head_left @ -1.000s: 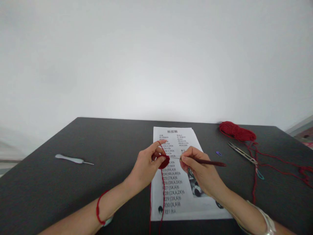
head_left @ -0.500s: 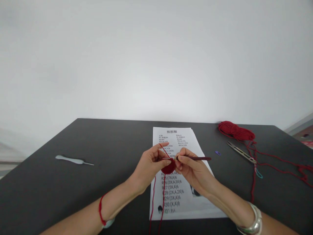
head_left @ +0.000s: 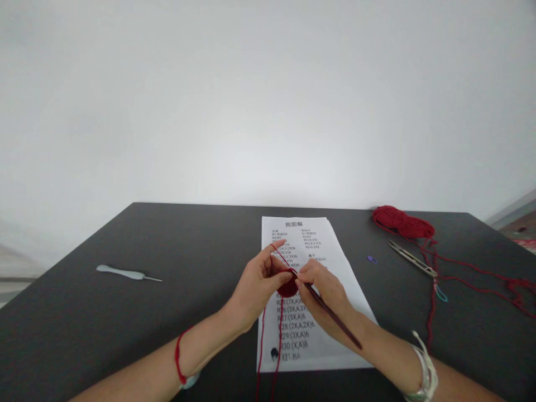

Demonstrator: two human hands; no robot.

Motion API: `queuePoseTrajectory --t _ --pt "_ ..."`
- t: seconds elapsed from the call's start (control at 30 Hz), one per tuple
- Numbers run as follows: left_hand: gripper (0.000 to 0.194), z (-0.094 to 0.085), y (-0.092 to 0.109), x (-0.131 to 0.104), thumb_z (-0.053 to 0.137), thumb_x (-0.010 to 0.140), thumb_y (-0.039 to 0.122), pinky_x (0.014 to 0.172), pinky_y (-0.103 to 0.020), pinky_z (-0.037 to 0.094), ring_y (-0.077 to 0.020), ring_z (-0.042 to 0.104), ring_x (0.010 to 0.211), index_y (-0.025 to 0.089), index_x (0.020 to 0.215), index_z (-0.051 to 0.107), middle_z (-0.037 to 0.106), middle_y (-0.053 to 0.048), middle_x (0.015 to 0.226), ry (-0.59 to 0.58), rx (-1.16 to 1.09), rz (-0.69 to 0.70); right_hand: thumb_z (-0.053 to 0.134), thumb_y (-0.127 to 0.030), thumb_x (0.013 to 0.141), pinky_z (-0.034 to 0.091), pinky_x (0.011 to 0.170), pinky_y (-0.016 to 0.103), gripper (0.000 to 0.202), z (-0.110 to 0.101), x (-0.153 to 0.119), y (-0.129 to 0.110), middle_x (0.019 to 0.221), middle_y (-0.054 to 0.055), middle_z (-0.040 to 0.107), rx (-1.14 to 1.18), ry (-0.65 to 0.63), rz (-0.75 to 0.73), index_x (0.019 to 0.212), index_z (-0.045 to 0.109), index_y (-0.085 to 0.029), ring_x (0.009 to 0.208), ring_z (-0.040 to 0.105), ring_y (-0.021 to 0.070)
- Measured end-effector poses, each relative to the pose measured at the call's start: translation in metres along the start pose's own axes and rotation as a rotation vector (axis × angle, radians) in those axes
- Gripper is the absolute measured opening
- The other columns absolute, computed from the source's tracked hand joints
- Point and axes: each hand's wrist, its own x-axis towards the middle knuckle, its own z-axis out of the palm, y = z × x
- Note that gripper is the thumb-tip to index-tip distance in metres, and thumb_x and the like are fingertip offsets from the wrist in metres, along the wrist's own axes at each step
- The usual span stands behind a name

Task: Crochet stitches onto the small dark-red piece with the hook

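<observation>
A small dark red crocheted piece [head_left: 287, 286] is pinched by my left hand [head_left: 257, 282], whose raised index finger carries a strand of red yarn. My right hand [head_left: 324, 290] grips a crochet hook [head_left: 335, 317] with a dark red handle; the handle slants down to the right, and its tip is at the top edge of the piece. Two red strands [head_left: 262, 340] hang below the left hand, over a printed sheet [head_left: 335, 352] of pattern rows. Both hands are above this sheet, nearly touching at the piece.
A grey-handled hook [head_left: 121, 272] lies at the left of the dark table [head_left: 201, 234]. To the right are a red yarn skein [head_left: 402, 221], thread snips [head_left: 412, 258] with a teal loop, a small purple stitch marker [head_left: 372, 259] and loose red yarn [head_left: 473, 272].
The hook's handle has swung from nearly level to pointing down to the right as my right hand turned. The left hand keeps its pinch, with its index finger slightly shifted.
</observation>
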Motion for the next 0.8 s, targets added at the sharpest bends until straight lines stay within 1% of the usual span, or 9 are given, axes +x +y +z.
queuePoseTrajectory --t 0.07,0.13,0.17,0.23,0.3,0.43,0.5,0.6,0.8 --pt "0.064 0.002 -0.002 0.0 0.069 0.066 0.009 0.056 -0.024 0.04 -0.0088 0.051 0.053 0.012 0.126 0.048 0.058 0.007 0.06 0.029 -0.033 -0.006 0.042 -0.006 0.089 0.037 0.055 0.029 0.02 0.0 0.001 -0.003 0.066 0.0 0.05 -0.277 -0.026 -0.179 0.076 0.044 -0.022 0.061 0.044 0.0164" --pt "0.061 0.002 -0.003 0.0 0.071 0.065 0.008 0.055 -0.023 0.04 -0.0079 0.051 0.053 0.011 0.122 0.051 0.058 0.006 0.061 0.049 -0.127 -0.037 0.042 -0.003 0.088 0.035 0.054 0.031 0.021 0.0 0.002 -0.004 0.065 0.002 0.05 -0.466 -0.007 -0.286 0.076 0.046 -0.021 0.061 0.042 0.0179" --pt "0.058 0.002 -0.003 0.0 0.071 0.064 0.008 0.056 -0.022 0.04 -0.0076 0.052 0.054 0.011 0.119 0.053 0.059 0.006 0.062 0.046 -0.185 -0.07 0.042 -0.003 0.087 0.036 0.055 0.031 0.02 -0.001 0.002 -0.003 0.066 0.003 0.052 -0.493 0.002 -0.319 0.079 0.047 -0.02 0.062 0.042 0.0184" --pt "0.054 -0.001 -0.001 0.001 0.072 0.062 0.007 0.06 -0.022 0.042 -0.0075 0.054 0.057 0.01 0.114 0.056 0.061 0.004 0.065 0.017 -0.282 -0.148 0.042 -0.003 0.087 0.039 0.056 0.031 0.018 -0.002 0.002 0.0 0.071 0.003 0.053 -0.383 -0.001 -0.346 0.087 0.049 -0.02 0.064 0.044 0.018" --pt "0.053 -0.003 0.002 0.002 0.072 0.061 0.005 0.064 -0.022 0.043 -0.0079 0.056 0.06 0.01 0.112 0.059 0.062 0.002 0.067 -0.012 -0.317 -0.191 0.044 -0.004 0.088 0.042 0.059 0.029 0.019 -0.003 0.002 0.004 0.077 0.002 0.054 -0.108 -0.004 -0.252 0.092 0.049 -0.022 0.068 0.048 0.0162" --pt "0.053 -0.008 0.005 0.003 0.074 0.061 0.005 0.065 -0.022 0.043 -0.0076 0.055 0.062 0.013 0.112 0.06 0.061 0.003 0.07 -0.014 -0.273 -0.128 0.053 -0.015 0.088 0.045 0.061 0.027 0.009 -0.008 0.002 0.006 0.084 0.0 0.054 0.449 0.072 0.231 0.088 0.051 -0.024 0.07 0.053 0.0135" --pt "0.051 -0.011 0.006 0.004 0.074 0.062 0.007 0.064 -0.022 0.041 -0.0075 0.054 0.062 0.014 0.111 0.061 0.06 0.003 0.07 -0.021 -0.221 -0.078 0.057 -0.02 0.086 0.044 0.06 0.027 0.006 -0.011 0.003 0.004 0.079 -0.001 0.054 0.615 0.081 0.363 0.084 0.053 -0.024 0.066 0.052 0.0129" --pt "0.048 -0.014 0.007 0.006 0.073 0.064 0.009 0.061 -0.022 0.039 -0.0077 0.053 0.061 0.015 0.11 0.061 0.06 0.003 0.069 -0.065 -0.137 -0.052 0.062 -0.022 0.083 0.042 0.058 0.027 0.006 -0.016 0.003 0.004 0.074 -0.002 0.053 0.716 0.076 0.427 0.081 0.057 -0.023 0.063 0.05 0.0125" --pt "0.045 -0.02 0.012 0.008 0.073 0.063 0.01 0.057 -0.022 0.036 -0.0075 0.052 0.059 0.014 0.107 0.063 0.06 0.003 0.069 -0.168 -0.044 -0.101 0.066 -0.024 0.08 0.04 0.055 0.027 0.006 -0.021 0.001 0.013 0.069 -0.002 0.055 0.757 0.071 0.482 0.079 0.061 -0.023 0.06 0.049 0.0131"
